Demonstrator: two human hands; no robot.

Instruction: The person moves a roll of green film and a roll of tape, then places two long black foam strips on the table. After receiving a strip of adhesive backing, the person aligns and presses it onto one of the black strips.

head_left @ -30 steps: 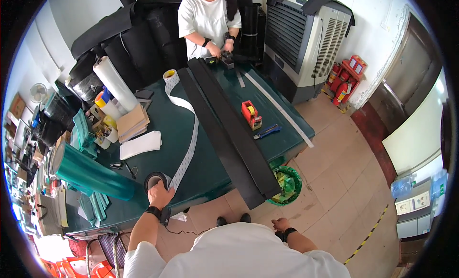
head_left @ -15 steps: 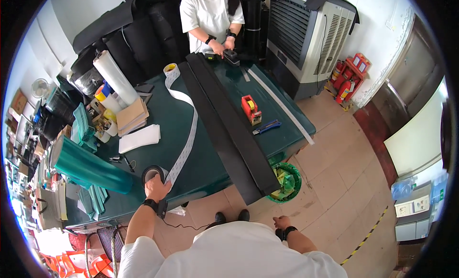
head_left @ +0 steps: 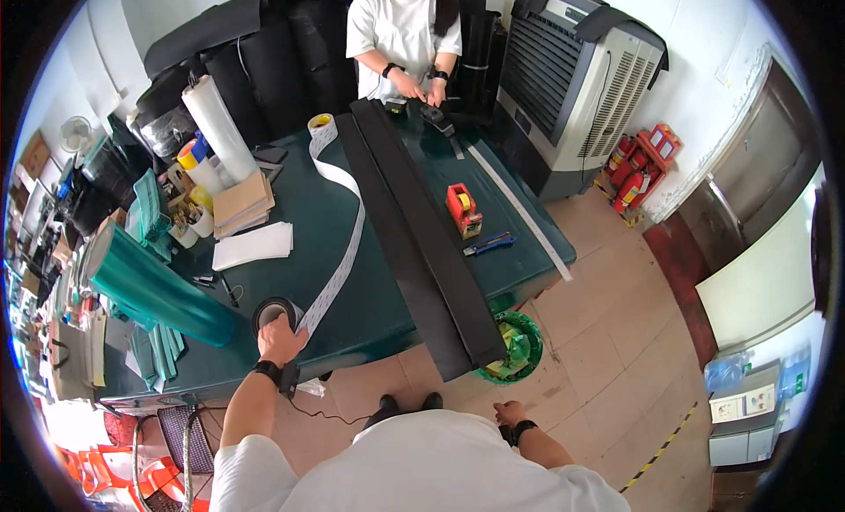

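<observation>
My left hand [head_left: 281, 338] is closed on a black tape roll [head_left: 267, 312] at the table's near edge. Right beside that hand lies one end of a white printed tape strip [head_left: 350, 239]. The strip curves away to a yellow-cored roll [head_left: 322, 124] at the far side. Along the table's middle stretches a long folded black panel [head_left: 414, 239], its near end jutting over the edge. My right hand [head_left: 510, 413] hangs low in front of my body, away from the table. Its fingers are loosely curled, and nothing shows in them.
Opposite me a person [head_left: 405, 36] handles a black object [head_left: 436, 117]. A red tape dispenser [head_left: 463, 211], blue cutter [head_left: 489, 243] and white strip [head_left: 519, 208] lie right of the panel. Left are a green film roll [head_left: 158, 287] and white sheets [head_left: 253, 246]. A green bin [head_left: 531, 371] stands below.
The whole view has shifted slightly. My left hand stays on the black tape roll. Across the table, the person's hands have moved on the black object, which now sits at another angle.
</observation>
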